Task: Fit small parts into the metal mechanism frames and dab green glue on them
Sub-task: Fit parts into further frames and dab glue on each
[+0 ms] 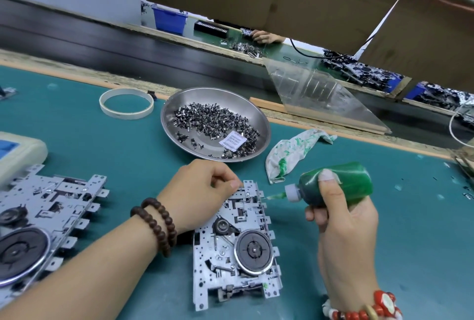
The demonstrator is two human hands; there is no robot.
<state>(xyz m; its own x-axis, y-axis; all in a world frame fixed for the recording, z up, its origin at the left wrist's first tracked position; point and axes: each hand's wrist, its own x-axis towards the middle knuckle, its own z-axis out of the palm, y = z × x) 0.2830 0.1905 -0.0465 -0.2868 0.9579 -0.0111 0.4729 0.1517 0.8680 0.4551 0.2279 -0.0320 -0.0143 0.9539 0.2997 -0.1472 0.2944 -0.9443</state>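
Grey perforated metal mechanism frame (236, 245) lay on teal mat, top edge pinched under left hand (202, 191). Right hand (341, 219) clenched round green glue bottle (336, 186), nozzle at frame's top-right edge: dab apparently underway. Second frame (46, 219) waited left of grip; steel dish of small dark parts (215, 124) beyond.

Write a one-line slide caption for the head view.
Left hand steadies a metal mechanism frame while the right hand aims a green glue bottle at its top edge.

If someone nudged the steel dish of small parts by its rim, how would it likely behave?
The steel dish looks smooth and shallow, so it would probably slide on the green mat rather than tip. The loose small parts heaped inside would likely shift and rattle, adding some weight.
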